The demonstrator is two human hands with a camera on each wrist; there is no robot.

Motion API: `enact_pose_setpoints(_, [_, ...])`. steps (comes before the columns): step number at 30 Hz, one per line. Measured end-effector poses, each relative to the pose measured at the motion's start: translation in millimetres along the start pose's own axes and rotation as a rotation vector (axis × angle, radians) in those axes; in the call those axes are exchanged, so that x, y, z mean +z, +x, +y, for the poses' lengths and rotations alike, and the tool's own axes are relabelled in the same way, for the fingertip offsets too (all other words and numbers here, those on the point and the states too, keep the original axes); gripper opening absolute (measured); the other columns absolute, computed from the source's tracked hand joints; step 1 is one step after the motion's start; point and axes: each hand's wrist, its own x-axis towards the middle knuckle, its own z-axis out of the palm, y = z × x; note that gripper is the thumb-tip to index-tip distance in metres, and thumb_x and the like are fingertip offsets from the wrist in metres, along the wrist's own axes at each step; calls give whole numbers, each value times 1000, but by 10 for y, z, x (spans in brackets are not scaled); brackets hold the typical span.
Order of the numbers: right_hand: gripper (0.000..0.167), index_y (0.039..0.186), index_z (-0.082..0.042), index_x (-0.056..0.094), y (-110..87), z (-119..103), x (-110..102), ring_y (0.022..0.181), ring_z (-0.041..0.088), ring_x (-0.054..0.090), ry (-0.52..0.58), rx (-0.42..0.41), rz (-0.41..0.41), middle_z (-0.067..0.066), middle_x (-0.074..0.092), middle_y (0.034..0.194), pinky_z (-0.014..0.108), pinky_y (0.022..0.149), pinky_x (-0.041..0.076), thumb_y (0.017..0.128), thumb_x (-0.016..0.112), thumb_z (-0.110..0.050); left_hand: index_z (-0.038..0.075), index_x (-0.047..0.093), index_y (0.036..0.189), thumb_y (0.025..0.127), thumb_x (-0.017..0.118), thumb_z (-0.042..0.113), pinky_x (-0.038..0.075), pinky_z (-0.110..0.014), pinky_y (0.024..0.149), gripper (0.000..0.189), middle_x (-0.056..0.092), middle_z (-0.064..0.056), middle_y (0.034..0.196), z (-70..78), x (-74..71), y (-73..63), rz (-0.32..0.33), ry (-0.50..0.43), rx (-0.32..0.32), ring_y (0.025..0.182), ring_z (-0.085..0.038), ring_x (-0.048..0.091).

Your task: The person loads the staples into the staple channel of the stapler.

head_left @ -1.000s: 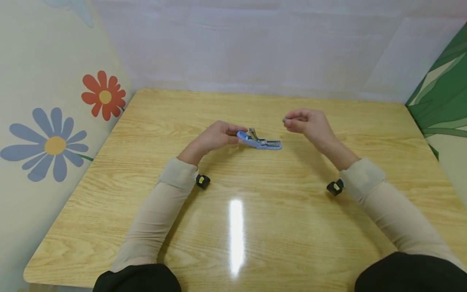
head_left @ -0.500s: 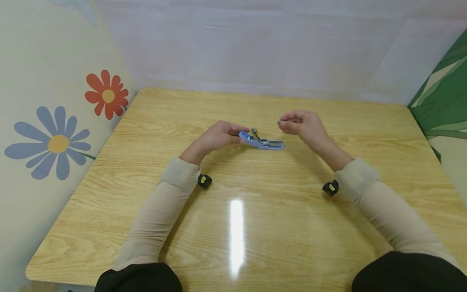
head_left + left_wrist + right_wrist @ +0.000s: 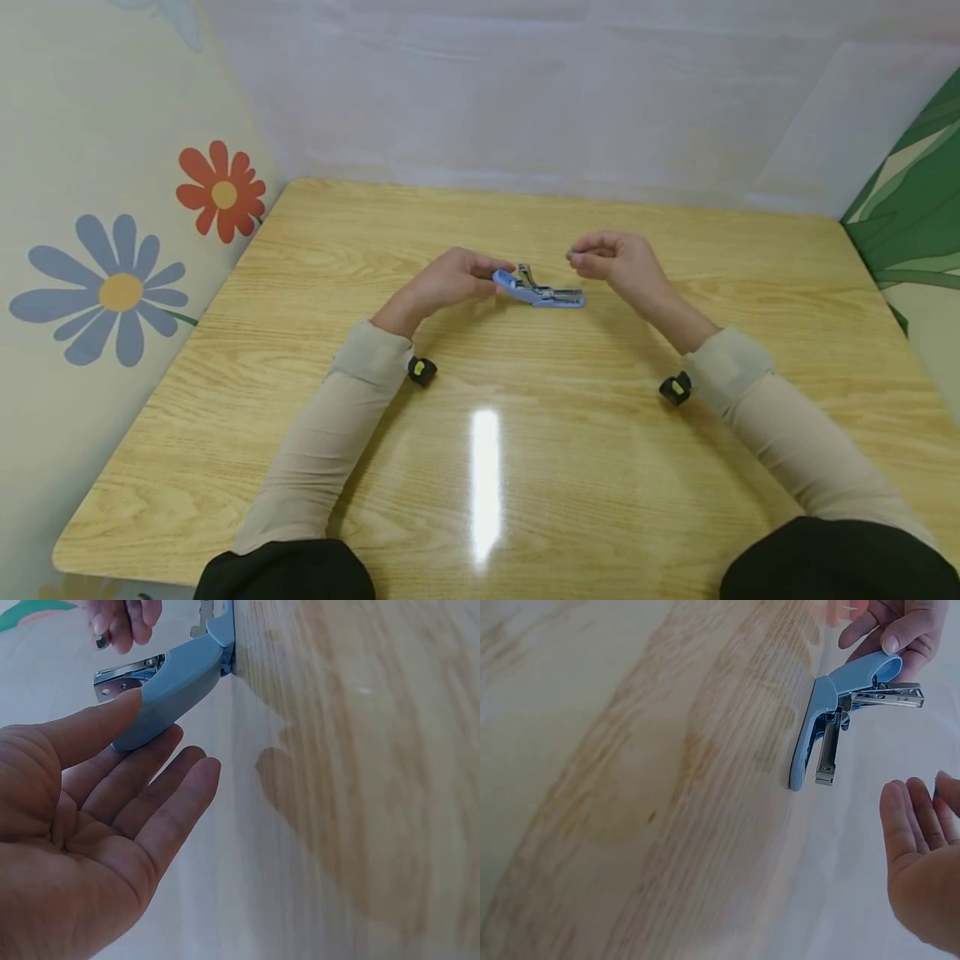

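A light blue stapler lies opened out, its base on the table and its upper cover tilted up to the left. My left hand pinches the end of that cover between thumb and fingers. In the right wrist view, the metal magazine runs along the base, and another metal arm sticks out near the cover. My right hand is above and right of the base, apart from it. Between its thumb and fingertips sits a small grey staple strip, mostly hidden by the fingers.
The wooden table has a bright light reflection near the front. A white sheet hangs behind its far edge. Painted walls stand on both sides, with flowers at left and green leaves at right.
My right hand has moved left and slightly down, bringing the staple strip closer to the stapler. The left hand keeps its hold, and the stapler stays nearly in place.
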Motion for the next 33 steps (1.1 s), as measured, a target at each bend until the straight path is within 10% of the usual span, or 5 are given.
enact_pose_setpoints(14, [21, 116, 0, 68, 20, 19, 29, 112, 28, 70, -32, 8, -5, 16, 72, 121, 33, 95, 57, 98, 68, -11, 15, 59, 144, 101, 61, 10, 49, -31, 81, 44, 70, -10, 131, 10, -6, -2, -5, -26, -2, 101, -21, 62])
enact_pose_setpoints(33, [23, 116, -3, 69, -12, 158, 61, 112, 26, 69, -189, 22, -60, 18, 72, 123, 40, 98, 55, 100, 66, -18, 12, 57, 145, 101, 60, 8, 51, -32, 87, 44, 70, -11, 131, 17, -8, -3, -8, -30, -8, 107, -23, 63])
